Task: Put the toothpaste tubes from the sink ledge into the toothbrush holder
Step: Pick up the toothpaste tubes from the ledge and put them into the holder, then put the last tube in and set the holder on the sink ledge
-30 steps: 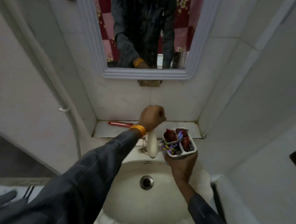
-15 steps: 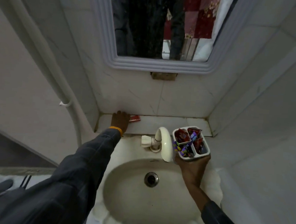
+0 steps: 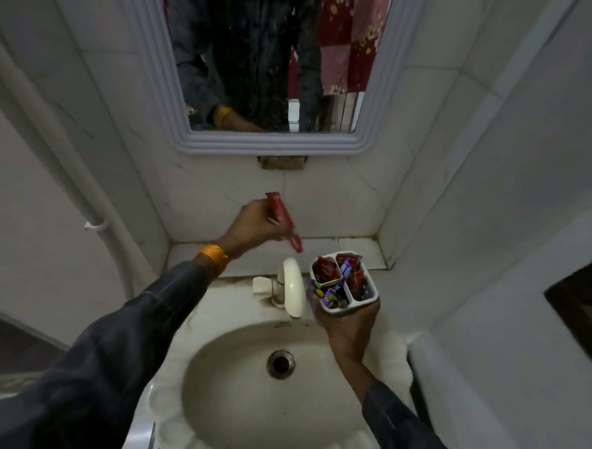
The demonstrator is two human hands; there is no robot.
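1. White marble-look tiles wrap the corner I am looking into, with a framed mirror (image 3: 262, 61) on the back wall above a cream basin (image 3: 231, 392).
2. Below the mirror runs the sink ledge (image 3: 348, 249), a pale strip between the wall and the basin rim.
3. I see my left hand (image 3: 253, 227) raised above the ledge, fingers closed around a red toothpaste tube (image 3: 283, 220).
4. That tube is tilted, its upper end toward the wall and its lower end pointing down and to the right at the holder, not touching it.
5. A yellow band (image 3: 213, 254) sits on the left wrist, just above the dark sleeve (image 3: 108, 369).
6. My right hand (image 3: 349, 326) is wrapped around the base of the white toothbrush holder (image 3: 368, 298), keeping it upright over the basin's right rim, just beside the cream faucet (image 3: 293, 287).
7. The holder is split into compartments; red tubes (image 3: 326, 272) stand in the far ones and a purple patterned item (image 3: 322, 292) in the near-left one, though I cannot tell exactly how many tubes there are, the frame being dim.
8. The drain (image 3: 281, 363) lies at the basin's centre, well below both hands.
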